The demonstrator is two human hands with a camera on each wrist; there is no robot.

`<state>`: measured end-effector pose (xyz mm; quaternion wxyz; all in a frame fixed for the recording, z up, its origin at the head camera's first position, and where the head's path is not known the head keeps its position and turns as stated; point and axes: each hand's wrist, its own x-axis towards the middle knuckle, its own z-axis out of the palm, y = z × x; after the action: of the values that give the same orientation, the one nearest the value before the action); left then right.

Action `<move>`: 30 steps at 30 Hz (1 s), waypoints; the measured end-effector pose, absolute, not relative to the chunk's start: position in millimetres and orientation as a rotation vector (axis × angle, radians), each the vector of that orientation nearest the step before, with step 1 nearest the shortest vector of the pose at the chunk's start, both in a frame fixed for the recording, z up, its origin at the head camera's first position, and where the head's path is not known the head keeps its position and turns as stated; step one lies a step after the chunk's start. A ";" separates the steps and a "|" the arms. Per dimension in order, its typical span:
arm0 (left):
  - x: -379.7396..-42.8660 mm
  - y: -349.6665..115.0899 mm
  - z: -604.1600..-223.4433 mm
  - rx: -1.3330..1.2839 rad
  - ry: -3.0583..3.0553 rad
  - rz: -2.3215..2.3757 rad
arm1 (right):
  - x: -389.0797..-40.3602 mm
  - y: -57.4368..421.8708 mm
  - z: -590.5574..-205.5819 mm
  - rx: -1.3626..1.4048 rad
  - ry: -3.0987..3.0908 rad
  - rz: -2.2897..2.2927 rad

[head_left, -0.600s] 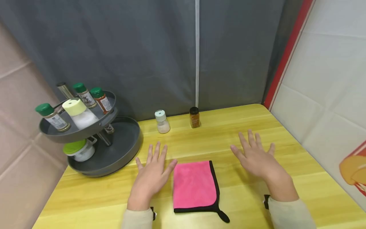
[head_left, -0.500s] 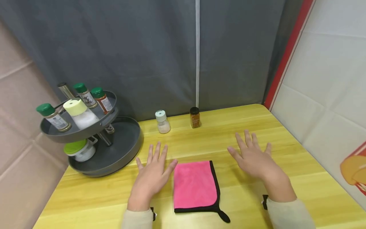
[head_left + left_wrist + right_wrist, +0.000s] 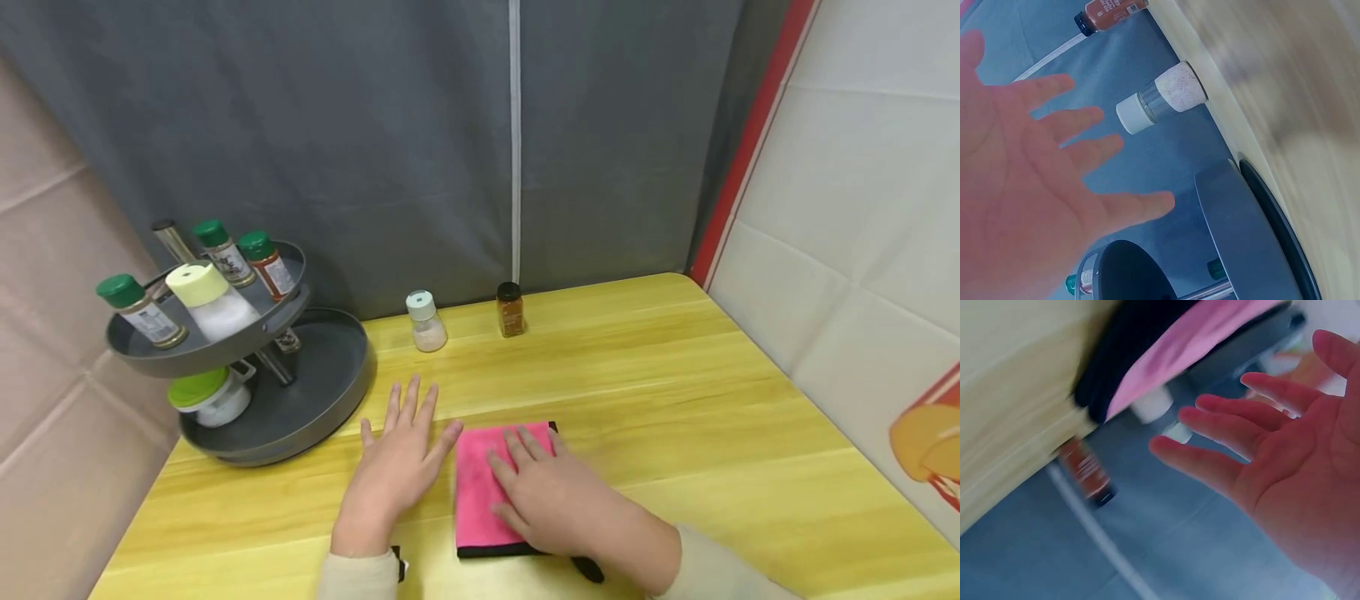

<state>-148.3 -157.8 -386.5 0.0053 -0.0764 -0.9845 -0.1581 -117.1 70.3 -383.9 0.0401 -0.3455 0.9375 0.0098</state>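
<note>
A folded pink cloth (image 3: 476, 492) with black edging lies on the wooden table, its black loop (image 3: 587, 570) toward the front. Over the cloth is my right hand (image 3: 551, 500), fingers spread; in the right wrist view a gap shows between the palm and the pink cloth (image 3: 1172, 356). My left hand (image 3: 393, 475) is held just left of the cloth with its fingers straight and spread, holding nothing. The left wrist view shows that palm (image 3: 1029, 169) facing the table, with a white-capped shaker (image 3: 1163, 97) beyond the fingertips.
A grey two-tier rack (image 3: 345, 400) stands at the left, its upper tray bearing several spice jars, its lower tray a green-lidded pot (image 3: 217, 400). At the back stand the white-capped shaker (image 3: 428, 325) and a black-capped spice bottle (image 3: 511, 312), before a grey curtain (image 3: 375, 150).
My right hand has moved left and toward the front, from the table's right side to over the pink cloth. The left hand has stayed in place.
</note>
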 end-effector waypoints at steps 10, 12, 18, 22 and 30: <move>-144.9 -153.0 -391.4 -0.267 -3.107 -0.541 | -93.3 49.1 -395.8 -1.229 2.711 0.256; -144.5 -152.0 -391.6 -0.271 -3.104 -0.546 | -94.7 44.4 -396.5 -1.245 2.709 0.292; -141.3 -150.1 -392.0 -0.268 -3.116 -0.580 | -97.7 31.0 -397.8 -1.184 2.657 0.420; -139.1 -150.2 -392.8 -0.258 -3.127 -0.578 | -97.9 27.4 -398.8 -1.200 2.678 0.457; -139.9 -147.3 -386.5 -0.273 -3.114 -0.563 | -106.8 27.5 -393.4 -1.378 2.687 0.296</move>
<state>-139.9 -147.3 -386.5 -0.0173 -0.0860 -0.9802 -0.1773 -106.8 27.5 -393.4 0.0536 -0.4534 0.8843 0.0974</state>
